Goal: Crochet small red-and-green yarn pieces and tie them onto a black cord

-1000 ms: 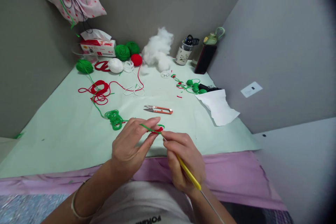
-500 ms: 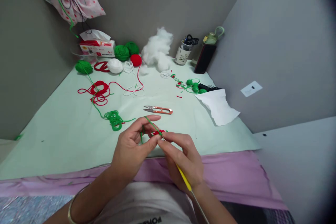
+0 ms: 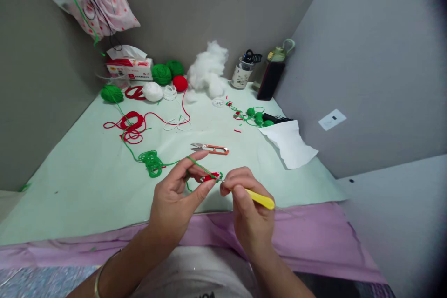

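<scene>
Between the thumb and fingers of my left hand (image 3: 178, 191) is a small crochet piece (image 3: 211, 177) in red, white and green. Green yarn (image 3: 197, 164) runs over my raised left index finger down to the piece. My right hand (image 3: 249, 205) grips a crochet hook (image 3: 260, 199) by its yellow handle. The hook's metal tip meets the right end of the piece; whether it is inside a stitch I cannot tell. Thread snips (image 3: 211, 149) with orange handles lie just beyond my left fingertips. A loose green yarn bundle (image 3: 151, 163) rests to the left.
Yarn balls, a red yarn coil (image 3: 132, 122) and a tissue box (image 3: 129, 69) sit at the back left. White stuffing (image 3: 208, 70), a pen cup (image 3: 241, 74) and a bottle (image 3: 277, 53) stand along the back. White paper (image 3: 289, 142) lies right, near small green crocheted balls (image 3: 258, 118).
My right hand has drawn away to the right, and the hook has turned from steep to flatter. More of the crochet piece shows. My left hand keeps its hold.
</scene>
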The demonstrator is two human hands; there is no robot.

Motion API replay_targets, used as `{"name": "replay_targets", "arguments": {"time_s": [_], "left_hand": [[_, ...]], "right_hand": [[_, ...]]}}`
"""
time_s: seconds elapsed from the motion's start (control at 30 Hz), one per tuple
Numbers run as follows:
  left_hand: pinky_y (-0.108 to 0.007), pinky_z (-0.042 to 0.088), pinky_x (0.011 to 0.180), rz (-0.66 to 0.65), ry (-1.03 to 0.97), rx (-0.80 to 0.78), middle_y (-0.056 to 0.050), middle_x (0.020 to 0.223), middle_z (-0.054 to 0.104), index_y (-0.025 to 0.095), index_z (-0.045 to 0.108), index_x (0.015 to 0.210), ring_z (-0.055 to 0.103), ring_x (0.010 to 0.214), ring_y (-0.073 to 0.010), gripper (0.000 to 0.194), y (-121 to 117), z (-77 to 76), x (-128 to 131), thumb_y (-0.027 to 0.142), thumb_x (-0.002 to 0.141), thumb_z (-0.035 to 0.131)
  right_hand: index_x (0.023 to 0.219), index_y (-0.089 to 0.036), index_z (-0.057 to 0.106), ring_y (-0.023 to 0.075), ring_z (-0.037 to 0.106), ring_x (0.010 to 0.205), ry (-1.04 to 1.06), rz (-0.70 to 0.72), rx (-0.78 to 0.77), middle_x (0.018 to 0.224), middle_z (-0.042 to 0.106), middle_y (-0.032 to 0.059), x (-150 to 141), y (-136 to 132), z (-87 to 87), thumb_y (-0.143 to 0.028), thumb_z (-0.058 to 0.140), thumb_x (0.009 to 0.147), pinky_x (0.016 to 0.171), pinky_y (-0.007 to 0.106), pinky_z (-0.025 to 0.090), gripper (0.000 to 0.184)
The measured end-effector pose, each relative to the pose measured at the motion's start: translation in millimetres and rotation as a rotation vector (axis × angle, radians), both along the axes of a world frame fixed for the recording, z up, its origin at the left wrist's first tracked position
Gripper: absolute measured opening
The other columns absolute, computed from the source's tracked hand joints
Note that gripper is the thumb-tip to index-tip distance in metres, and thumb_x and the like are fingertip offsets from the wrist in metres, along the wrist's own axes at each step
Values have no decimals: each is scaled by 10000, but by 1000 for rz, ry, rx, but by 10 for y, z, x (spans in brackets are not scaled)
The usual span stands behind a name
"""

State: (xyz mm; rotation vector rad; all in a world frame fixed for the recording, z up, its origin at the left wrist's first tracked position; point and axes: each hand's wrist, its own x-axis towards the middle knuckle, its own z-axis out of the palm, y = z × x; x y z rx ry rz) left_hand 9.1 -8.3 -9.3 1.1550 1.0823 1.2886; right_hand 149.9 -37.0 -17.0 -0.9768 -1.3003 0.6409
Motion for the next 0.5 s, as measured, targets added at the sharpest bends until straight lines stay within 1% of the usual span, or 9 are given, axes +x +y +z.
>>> {"name": "replay_targets", "arguments": {"time_s": [0.03,0.07,0.1,0.17,0.2,0.27,0.33,0.4,0.5], "left_hand": [[-284,482,880,-28,-39,-37,10,829,638,247,683,1236,608,841,-154,485,14,7,-8,246,767,804],[-272,488,849,-64,-85,-77,10,828,629,246,674,1254,602,832,-148,501,27,15,-18,253,770,804],[-260,491,819,-105,-137,-120,9,829,622,243,668,1268,597,823,-144,511,39,25,-28,259,774,802],[-239,489,775,-175,-246,-209,8,831,608,238,673,1267,586,796,-130,500,53,50,-42,263,783,796],[-229,485,763,-196,-296,-249,10,828,601,238,682,1253,579,784,-121,485,55,65,-45,259,782,796],[-214,474,751,-203,-377,-312,18,811,585,238,703,1218,564,761,-106,462,53,98,-47,245,767,807],[-210,461,736,-225,-432,-366,16,796,587,235,713,1197,552,744,-102,461,53,125,-54,242,749,820],[-217,452,731,-311,-455,-424,2,800,609,229,710,1207,550,744,-110,469,64,136,-76,261,752,819],[-230,444,755,-423,-420,-443,-13,836,631,235,689,1244,558,771,-122,490,109,118,-133,287,770,804]], "right_hand": [[959,-217,697,171,613,807,-57,-12,3,852,628,51,3,-4,5,-197,519,976,671,311,533,179],[1044,-226,691,176,625,849,-158,-24,27,901,642,58,12,-15,8,-167,527,968,703,317,549,191],[1154,-241,670,180,636,899,-286,-36,74,965,655,66,26,-28,10,-136,533,959,741,322,564,260],[1366,-271,563,191,646,1008,-559,-40,196,1099,663,81,57,-60,1,-97,539,951,823,332,581,451],[1433,-273,506,198,643,1059,-667,-35,250,1148,660,89,71,-73,-9,-90,537,952,861,338,582,516],[1488,-247,448,217,631,1136,-776,-32,308,1196,658,104,93,-90,-43,-85,539,953,921,355,577,567],[1488,-238,456,228,637,1146,-759,-46,326,1199,665,108,110,-87,-80,-84,545,950,930,368,581,566],[1452,-287,504,222,665,1094,-661,-44,337,1182,676,88,137,-64,-95,-97,549,953,880,366,603,535],[1342,-335,607,186,690,1014,-518,60,249,1145,685,59,205,-6,-37,-106,562,953,802,315,617,454]]}}
